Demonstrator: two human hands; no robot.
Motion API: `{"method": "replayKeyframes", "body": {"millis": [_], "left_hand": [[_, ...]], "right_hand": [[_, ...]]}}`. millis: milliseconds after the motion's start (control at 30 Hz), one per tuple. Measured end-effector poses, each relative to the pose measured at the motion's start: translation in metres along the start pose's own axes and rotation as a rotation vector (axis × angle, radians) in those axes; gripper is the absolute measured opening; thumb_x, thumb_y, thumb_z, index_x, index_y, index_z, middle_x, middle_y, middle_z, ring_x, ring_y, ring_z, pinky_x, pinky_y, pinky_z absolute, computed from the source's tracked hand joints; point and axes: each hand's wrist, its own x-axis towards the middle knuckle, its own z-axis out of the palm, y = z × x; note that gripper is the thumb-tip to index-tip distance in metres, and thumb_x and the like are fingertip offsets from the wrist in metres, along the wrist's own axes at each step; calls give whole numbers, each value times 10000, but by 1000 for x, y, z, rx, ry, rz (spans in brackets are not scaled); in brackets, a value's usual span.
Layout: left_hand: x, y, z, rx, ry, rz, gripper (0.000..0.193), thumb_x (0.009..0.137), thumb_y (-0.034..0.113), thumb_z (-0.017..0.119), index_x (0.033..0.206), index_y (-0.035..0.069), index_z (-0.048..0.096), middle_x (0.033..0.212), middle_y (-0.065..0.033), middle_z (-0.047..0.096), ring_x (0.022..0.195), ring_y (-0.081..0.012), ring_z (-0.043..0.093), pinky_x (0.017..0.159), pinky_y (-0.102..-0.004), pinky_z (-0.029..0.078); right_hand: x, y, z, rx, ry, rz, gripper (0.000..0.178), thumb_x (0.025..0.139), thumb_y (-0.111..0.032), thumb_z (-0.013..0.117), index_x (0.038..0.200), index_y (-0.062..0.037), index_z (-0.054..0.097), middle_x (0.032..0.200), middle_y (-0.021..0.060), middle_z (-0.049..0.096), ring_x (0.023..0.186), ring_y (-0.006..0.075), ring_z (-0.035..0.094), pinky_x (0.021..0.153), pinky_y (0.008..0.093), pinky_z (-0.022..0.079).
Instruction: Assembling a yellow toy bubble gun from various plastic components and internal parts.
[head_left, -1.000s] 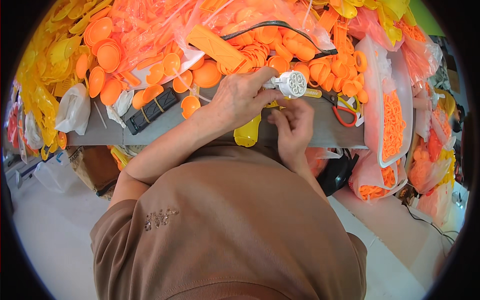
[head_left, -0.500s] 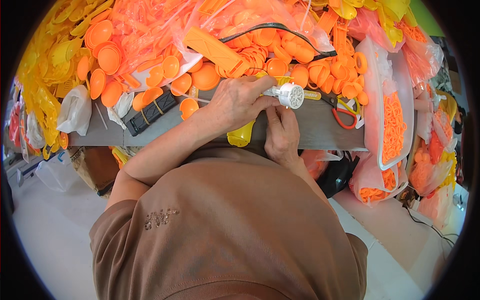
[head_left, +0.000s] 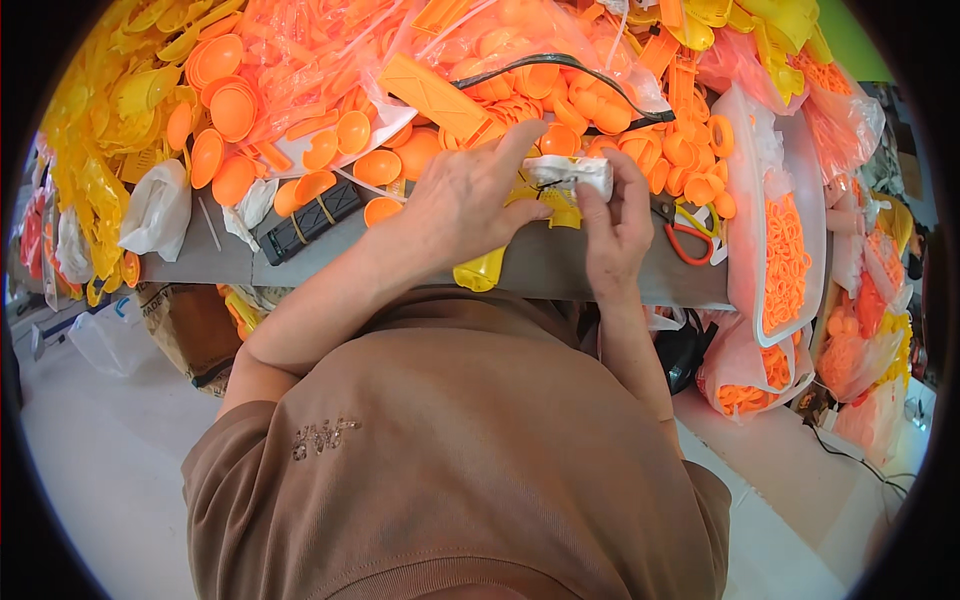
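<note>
My right hand (head_left: 620,222) grips a white plastic mechanism (head_left: 590,174) between thumb and fingers, above the table's front part. A thin dark wire (head_left: 550,184) shows at the mechanism's left end. Just left of it is my left hand (head_left: 462,190), its thumb and index finger spread apart with nothing seen between them. Under the hands lies yellow plastic: one rounded end (head_left: 482,270) sticks out below my left hand, and another yellow part (head_left: 564,212) shows beneath the mechanism. Whether these two are one piece is hidden by the left hand.
Orange round cups (head_left: 233,110) and clear bags of orange parts (head_left: 330,60) heap up behind the hands. Red-handled scissors (head_left: 690,245) lie to the right, beside a translucent bin (head_left: 742,200) of orange rings. A black tray (head_left: 310,222) sits at left near yellow parts (head_left: 85,160).
My right hand has moved up and right with the mechanism, which has turned so its round end no longer faces up. My left hand has let go of it and spread its fingers.
</note>
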Motion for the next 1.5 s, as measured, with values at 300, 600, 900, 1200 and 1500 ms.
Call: {"method": "replayKeyframes", "body": {"millis": [300,600,900,1200,1500], "left_hand": [[-40,8,36,-226,-331,370,270,759,114,667,1003,48,571,751,-91,522,723,-245,553,681,-375,456],[-15,-9,-15,-28,-105,514,66,707,26,574,770,43,581,836,-72,564,850,-221,546,704,-367,429],[21,-48,-39,550,-38,475,369,634,-4,615,986,82,547,983,-66,561,967,-235,496,908,-439,327],[19,-10,-86,450,-413,460,340,741,67,593,1059,48,476,944,-125,555,905,-268,534,806,-377,419],[-11,-42,-67,-125,-532,-127,306,910,118,491,1206,43,473,826,-170,589,675,-286,575,618,-368,453]], "right_hand": [[8,20,4,666,160,252,290,933,-117,476,1199,-2,472,1029,85,582,881,149,585,704,298,514],[6,22,5,703,187,265,283,935,-134,473,1187,-7,467,1025,94,595,860,167,600,683,313,525],[-2,21,1,825,125,336,295,935,-156,469,1186,-3,458,1035,104,590,830,182,604,699,331,519],[-8,10,7,825,128,361,276,927,-137,479,1170,-12,442,1034,112,579,812,180,604,692,326,531],[-16,6,19,529,136,276,299,882,-29,528,1159,-4,418,1010,112,564,863,153,588,709,311,553]]}}
